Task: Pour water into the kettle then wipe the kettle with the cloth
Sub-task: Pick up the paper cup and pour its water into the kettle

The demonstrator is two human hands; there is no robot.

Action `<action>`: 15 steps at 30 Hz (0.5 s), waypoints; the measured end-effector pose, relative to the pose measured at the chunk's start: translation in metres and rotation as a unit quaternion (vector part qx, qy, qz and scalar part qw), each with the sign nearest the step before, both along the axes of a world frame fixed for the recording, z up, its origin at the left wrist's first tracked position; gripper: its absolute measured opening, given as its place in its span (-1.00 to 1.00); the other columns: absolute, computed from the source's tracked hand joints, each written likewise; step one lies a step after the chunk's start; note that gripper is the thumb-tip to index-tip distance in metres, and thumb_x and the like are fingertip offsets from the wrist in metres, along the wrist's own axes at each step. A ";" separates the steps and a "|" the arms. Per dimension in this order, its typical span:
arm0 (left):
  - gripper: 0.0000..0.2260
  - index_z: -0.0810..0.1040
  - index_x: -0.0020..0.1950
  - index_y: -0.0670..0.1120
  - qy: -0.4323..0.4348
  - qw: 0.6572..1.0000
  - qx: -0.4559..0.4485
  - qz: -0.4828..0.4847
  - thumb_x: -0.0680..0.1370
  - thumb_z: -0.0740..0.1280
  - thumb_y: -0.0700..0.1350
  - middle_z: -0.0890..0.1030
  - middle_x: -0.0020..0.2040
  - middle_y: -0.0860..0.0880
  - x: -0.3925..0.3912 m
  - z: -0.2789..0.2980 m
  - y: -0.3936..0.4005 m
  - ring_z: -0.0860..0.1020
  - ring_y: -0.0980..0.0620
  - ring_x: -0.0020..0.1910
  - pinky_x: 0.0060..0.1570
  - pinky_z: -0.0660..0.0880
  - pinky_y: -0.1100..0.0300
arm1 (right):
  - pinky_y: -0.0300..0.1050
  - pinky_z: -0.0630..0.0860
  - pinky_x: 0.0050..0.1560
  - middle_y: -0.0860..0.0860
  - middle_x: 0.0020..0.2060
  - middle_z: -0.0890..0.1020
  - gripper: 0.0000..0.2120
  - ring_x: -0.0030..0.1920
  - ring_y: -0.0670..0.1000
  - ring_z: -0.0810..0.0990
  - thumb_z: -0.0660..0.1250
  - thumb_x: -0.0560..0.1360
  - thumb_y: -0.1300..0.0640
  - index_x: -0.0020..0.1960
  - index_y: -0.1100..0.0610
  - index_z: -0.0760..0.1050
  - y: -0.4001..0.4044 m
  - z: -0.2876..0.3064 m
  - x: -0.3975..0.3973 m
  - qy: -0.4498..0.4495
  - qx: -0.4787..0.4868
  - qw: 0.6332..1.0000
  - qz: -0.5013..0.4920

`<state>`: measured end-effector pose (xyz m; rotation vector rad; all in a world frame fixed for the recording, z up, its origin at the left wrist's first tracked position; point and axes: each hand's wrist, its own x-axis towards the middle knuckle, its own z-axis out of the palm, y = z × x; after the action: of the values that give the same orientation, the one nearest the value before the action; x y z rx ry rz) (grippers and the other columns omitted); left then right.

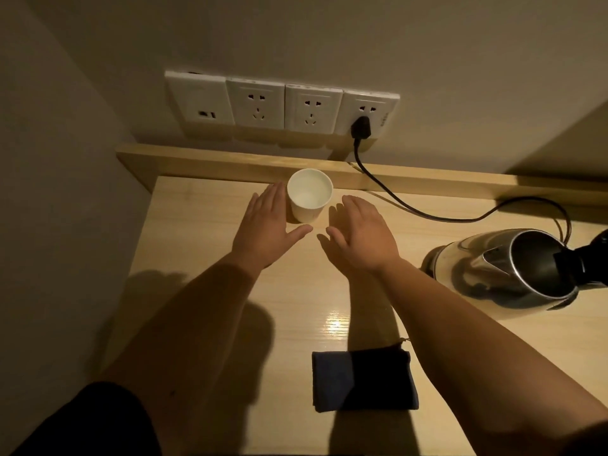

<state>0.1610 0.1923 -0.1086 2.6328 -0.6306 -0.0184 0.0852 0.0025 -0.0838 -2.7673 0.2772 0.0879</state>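
Both hands flat, grip spread: left hand [265, 225] beside round white cup [309, 199] at counter [204, 232] back edge, right hand [360, 238] near. Shiny steel kettle [503, 271], lid open, right edge; folded dark cloth [363, 380] at front.

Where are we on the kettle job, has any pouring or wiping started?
Nothing looks done. Both hands, left and right, are open beside the white cup, neither gripping it. The kettle stands lid-open on the right; the dark cloth lies folded. Pouring and wiping remain.

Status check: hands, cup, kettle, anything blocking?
Left hand and right hand open, empty, flanking the cup. Kettle lid open, far right. Cloth untouched. Path clear.
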 end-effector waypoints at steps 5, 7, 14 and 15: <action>-0.10 0.08 0.52 -0.01 0.035 0.997 -0.070 0.009 0.35 0.40 0.33 0.28 0.49 -0.06 0.012 -0.005 -0.009 0.26 -0.07 0.44 0.39 0.26 -0.13 | 0.10 0.31 0.42 0.10 0.46 0.36 -0.38 0.44 0.14 0.31 0.22 0.57 -0.18 0.51 0.12 0.22 -0.008 -0.006 0.006 -0.007 -0.041 0.998 0.038; -0.08 0.09 0.51 0.04 0.065 0.993 -0.101 0.022 0.31 0.44 0.33 0.32 0.45 -0.03 0.014 -0.006 -0.012 0.31 -0.04 0.40 0.32 0.36 -0.12 | 0.11 0.32 0.41 0.10 0.45 0.37 -0.38 0.43 0.13 0.32 0.22 0.57 -0.18 0.50 0.13 0.24 -0.010 -0.007 0.009 -0.007 -0.043 0.998 0.042; -0.16 0.15 0.42 0.21 0.125 0.969 -0.206 0.061 0.25 0.48 0.33 0.41 0.31 0.11 0.015 -0.007 -0.023 0.41 0.10 0.25 0.16 0.51 0.03 | 0.08 0.27 0.42 0.12 0.45 0.37 -0.38 0.43 0.14 0.31 0.18 0.58 -0.19 0.50 0.15 0.24 -0.020 -0.008 0.007 0.001 -0.070 0.995 0.065; -0.16 0.15 0.41 0.21 0.132 0.966 -0.211 0.067 0.25 0.47 0.34 0.42 0.31 0.10 0.014 -0.008 -0.024 0.41 0.10 0.24 0.15 0.51 0.04 | 0.08 0.26 0.42 0.13 0.45 0.37 -0.39 0.44 0.15 0.31 0.18 0.58 -0.18 0.50 0.15 0.25 -0.020 -0.008 0.006 0.002 -0.075 0.995 0.067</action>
<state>0.1751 0.1679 -0.1164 2.2033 -0.3214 -0.1715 0.0914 -0.0175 -0.0915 -2.9331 0.1014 0.1101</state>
